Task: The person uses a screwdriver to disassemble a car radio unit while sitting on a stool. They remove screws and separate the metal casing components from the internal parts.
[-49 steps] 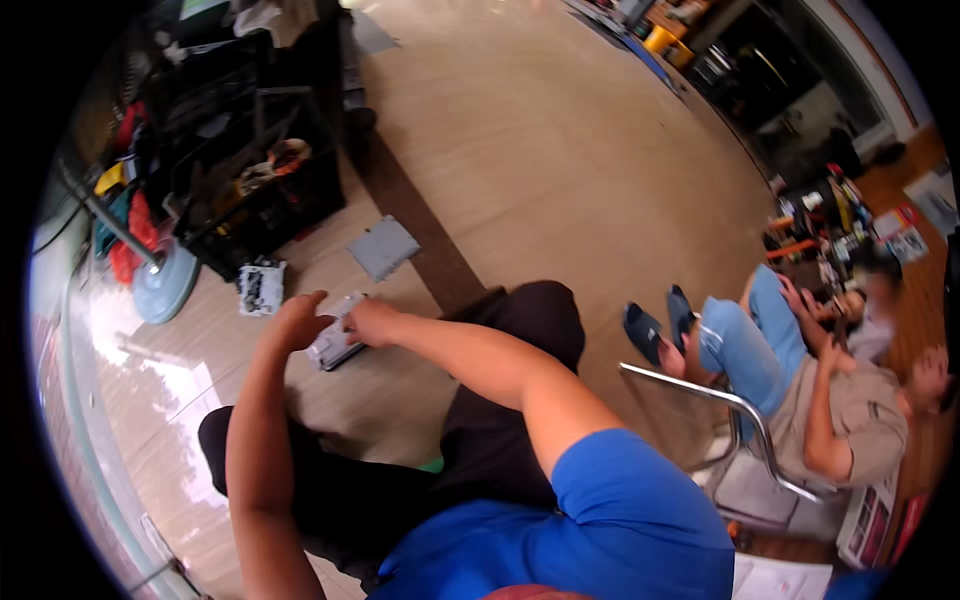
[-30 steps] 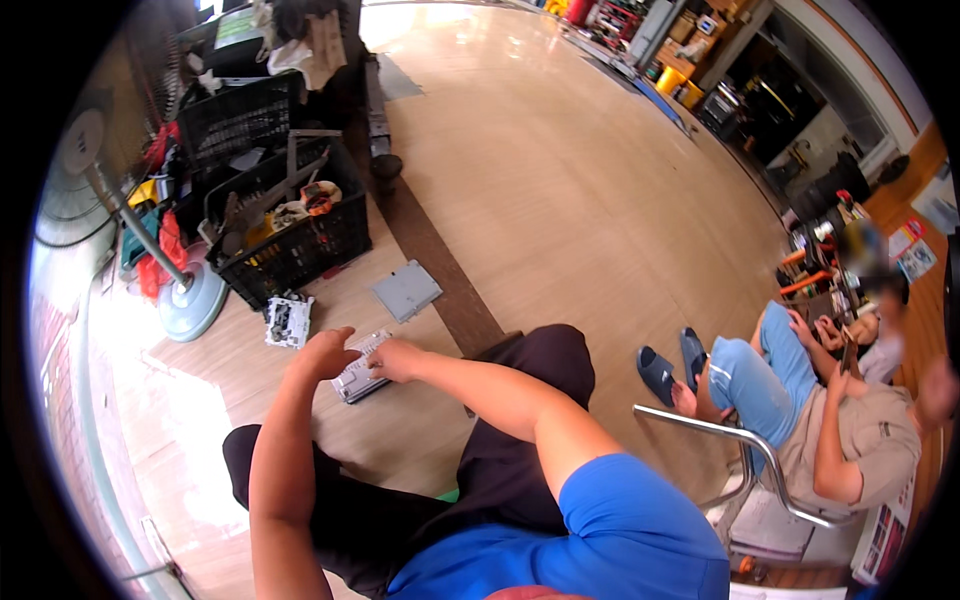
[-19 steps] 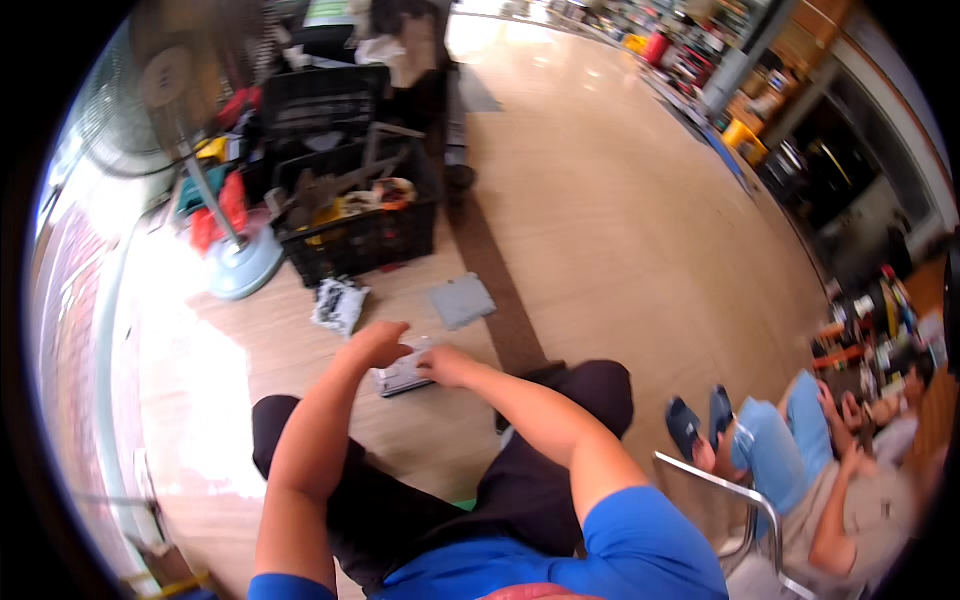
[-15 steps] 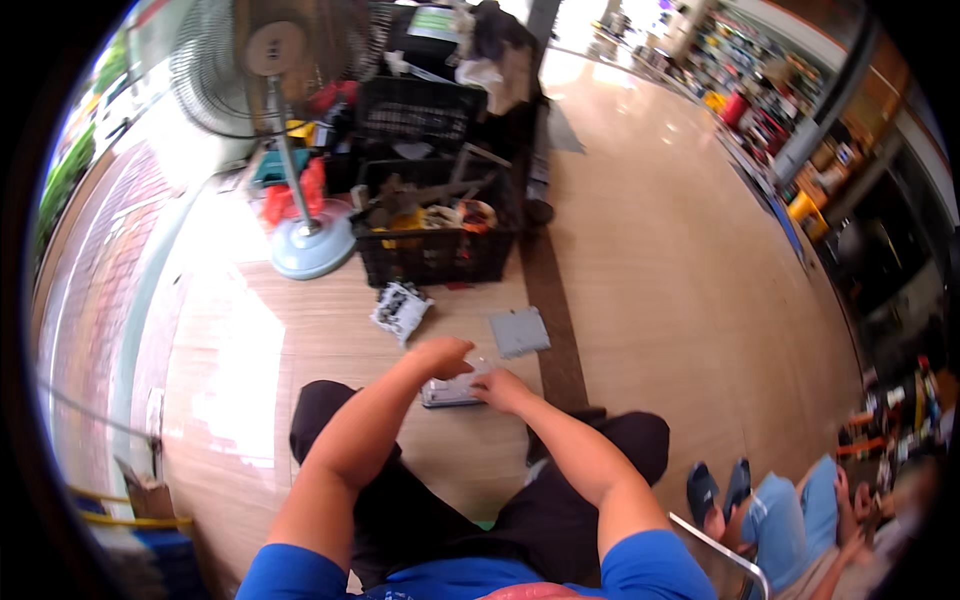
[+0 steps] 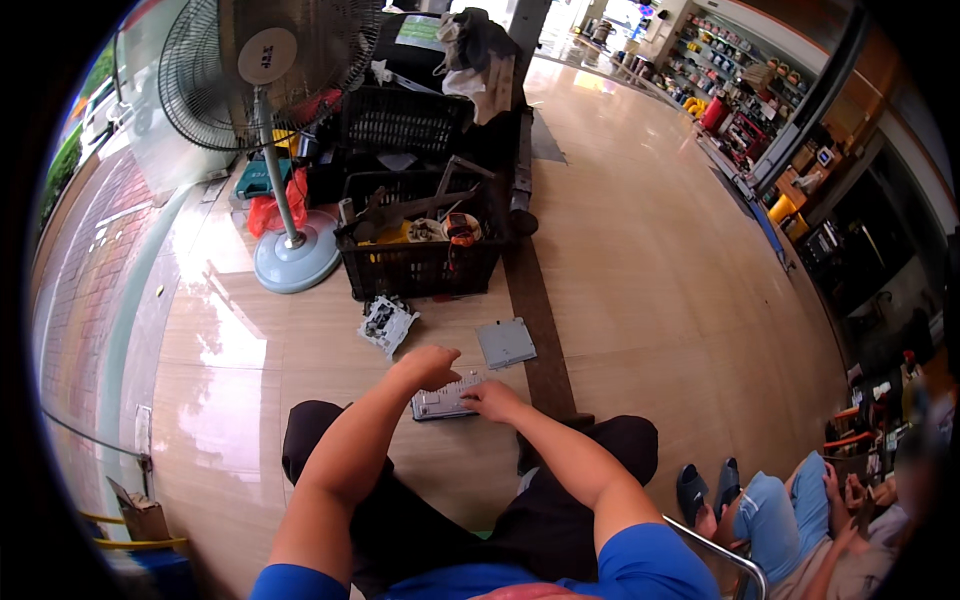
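Note:
A flat silver-grey metal casing (image 5: pixel 434 405) with slots and small fittings lies on the floor between my knees. My left hand (image 5: pixel 428 368) is over its far edge, fingers bent toward the right and closed. Whatever they may hold is hidden. On the casing's right part, my right hand (image 5: pixel 492 400) has its thumb and fingers pinched close to the top face; anything between them is too small to make out. Just beyond lies a plain grey metal plate (image 5: pixel 506 343). Left of that plate rests a pale frame-like mechanism (image 5: pixel 387 326) with dark parts inside.
A black crate (image 5: pixel 425 270) of tools and parts stands ahead, beside a standing fan (image 5: pixel 296 262) with a round base. At lower right sits another person (image 5: pixel 780 515) in light blue shorts, near a metal chair rail (image 5: pixel 715 545). Stocked shelves (image 5: pixel 745 60) line the far right.
The view has shifted a little, so the crate and fan appear farther left. Both hands stay at the casing, with the left fingers slightly changed in pose.

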A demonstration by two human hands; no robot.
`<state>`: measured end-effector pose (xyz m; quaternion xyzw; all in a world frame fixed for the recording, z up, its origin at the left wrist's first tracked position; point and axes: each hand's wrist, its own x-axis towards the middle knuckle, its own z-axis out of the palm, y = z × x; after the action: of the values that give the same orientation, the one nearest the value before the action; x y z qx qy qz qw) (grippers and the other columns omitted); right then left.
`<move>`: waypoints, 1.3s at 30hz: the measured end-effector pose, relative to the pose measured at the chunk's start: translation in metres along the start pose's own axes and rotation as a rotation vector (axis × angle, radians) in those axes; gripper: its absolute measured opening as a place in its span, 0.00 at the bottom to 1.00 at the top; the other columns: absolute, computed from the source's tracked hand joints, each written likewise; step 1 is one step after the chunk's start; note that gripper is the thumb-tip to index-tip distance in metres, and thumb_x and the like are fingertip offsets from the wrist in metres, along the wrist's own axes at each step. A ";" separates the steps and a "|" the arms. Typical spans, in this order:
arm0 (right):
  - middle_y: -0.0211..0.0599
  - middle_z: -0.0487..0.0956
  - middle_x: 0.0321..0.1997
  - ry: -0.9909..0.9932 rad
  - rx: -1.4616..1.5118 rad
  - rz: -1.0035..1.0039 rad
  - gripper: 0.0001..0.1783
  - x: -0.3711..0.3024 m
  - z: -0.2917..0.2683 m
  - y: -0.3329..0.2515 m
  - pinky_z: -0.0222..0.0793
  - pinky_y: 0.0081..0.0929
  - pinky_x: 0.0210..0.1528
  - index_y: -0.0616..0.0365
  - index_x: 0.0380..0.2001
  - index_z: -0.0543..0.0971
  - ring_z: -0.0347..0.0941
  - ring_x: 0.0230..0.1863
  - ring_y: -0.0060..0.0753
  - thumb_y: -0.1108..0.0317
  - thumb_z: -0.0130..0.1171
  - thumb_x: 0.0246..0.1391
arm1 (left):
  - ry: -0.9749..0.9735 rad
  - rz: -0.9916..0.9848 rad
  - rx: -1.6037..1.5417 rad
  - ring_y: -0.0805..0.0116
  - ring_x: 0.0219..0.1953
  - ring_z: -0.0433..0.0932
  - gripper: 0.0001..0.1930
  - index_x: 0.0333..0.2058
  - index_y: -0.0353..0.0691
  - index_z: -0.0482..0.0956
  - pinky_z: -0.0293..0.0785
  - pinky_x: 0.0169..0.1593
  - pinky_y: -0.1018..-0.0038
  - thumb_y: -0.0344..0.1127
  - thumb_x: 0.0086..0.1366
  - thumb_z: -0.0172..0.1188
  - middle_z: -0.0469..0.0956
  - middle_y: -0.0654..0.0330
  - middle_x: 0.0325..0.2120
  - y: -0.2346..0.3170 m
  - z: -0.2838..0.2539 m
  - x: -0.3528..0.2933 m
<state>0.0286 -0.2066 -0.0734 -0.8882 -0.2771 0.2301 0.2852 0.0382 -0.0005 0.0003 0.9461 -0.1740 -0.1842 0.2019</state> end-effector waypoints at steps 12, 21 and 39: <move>0.43 0.80 0.40 0.003 -0.045 0.004 0.18 -0.003 -0.008 -0.004 0.70 0.37 0.45 0.53 0.41 0.80 0.75 0.42 0.45 0.56 0.60 0.50 | 0.007 0.022 -0.005 0.47 0.50 0.72 0.29 0.53 0.38 0.70 0.69 0.52 0.60 0.45 0.55 0.62 0.75 0.43 0.45 0.007 -0.007 0.000; 0.40 0.81 0.38 0.001 -0.045 0.016 0.17 -0.006 -0.007 -0.007 0.70 0.36 0.44 0.51 0.41 0.81 0.77 0.40 0.42 0.57 0.59 0.49 | 0.014 0.030 0.000 0.49 0.50 0.72 0.28 0.53 0.38 0.70 0.69 0.52 0.62 0.43 0.54 0.63 0.75 0.45 0.46 0.011 -0.006 -0.002; 0.41 0.81 0.37 0.040 -0.026 -0.014 0.16 -0.010 -0.007 -0.003 0.71 0.36 0.45 0.52 0.39 0.82 0.77 0.40 0.43 0.58 0.61 0.46 | 0.029 0.061 -0.022 0.47 0.49 0.73 0.28 0.52 0.35 0.71 0.69 0.51 0.61 0.42 0.53 0.63 0.75 0.42 0.44 0.010 0.001 0.002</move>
<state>0.0243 -0.2134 -0.0641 -0.8943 -0.2807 0.2065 0.2809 0.0371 -0.0098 0.0036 0.9406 -0.1979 -0.1662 0.2202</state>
